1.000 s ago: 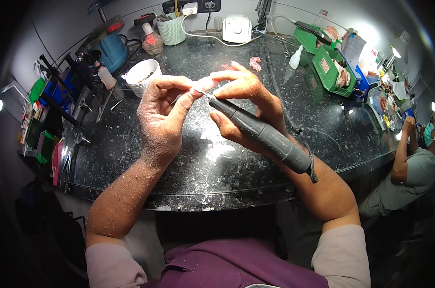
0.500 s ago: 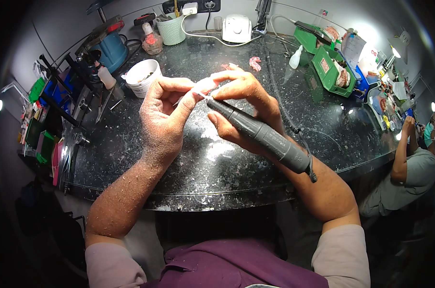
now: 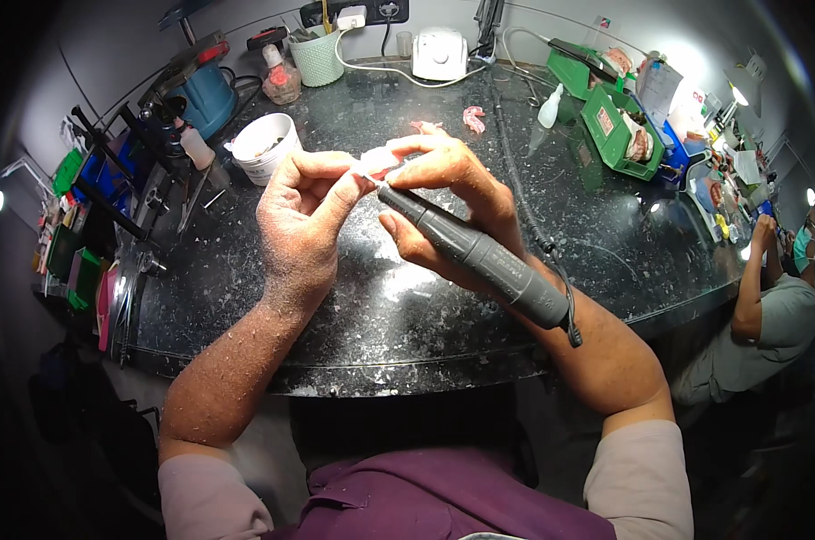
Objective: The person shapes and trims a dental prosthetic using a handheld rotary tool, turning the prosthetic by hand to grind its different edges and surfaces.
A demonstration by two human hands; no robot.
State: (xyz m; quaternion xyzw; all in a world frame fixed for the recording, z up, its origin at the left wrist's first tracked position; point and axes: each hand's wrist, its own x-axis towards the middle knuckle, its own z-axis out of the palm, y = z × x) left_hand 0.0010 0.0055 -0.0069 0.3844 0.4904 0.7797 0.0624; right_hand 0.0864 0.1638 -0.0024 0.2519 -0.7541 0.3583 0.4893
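Observation:
My left hand [image 3: 307, 202], dusted with pale shavings, pinches a small pink denture piece [image 3: 378, 160] between thumb and fingers. Much of that piece is hidden by fingers and washed out by bright light. In my right hand [image 3: 457, 180] lies a black rotary handpiece [image 3: 479, 256], its narrow end pointing up and left, its cord trailing from the rear end. The thin bit at its tip meets the pink piece beside my left thumb. My right index finger also reaches over to the piece.
A white tub [image 3: 265, 148] stands just beyond my left hand. Pink denture pieces [image 3: 473, 118] lie farther back on the dusty black bench [image 3: 407, 346]. Green trays [image 3: 619, 135] with dental models and a dropper bottle [image 3: 550, 106] are at right. A co-worker [image 3: 776, 324] sits far right.
Both hands, with the pink piece and the handpiece, have shifted slightly left. The handpiece's rear end has dipped a little lower and left.

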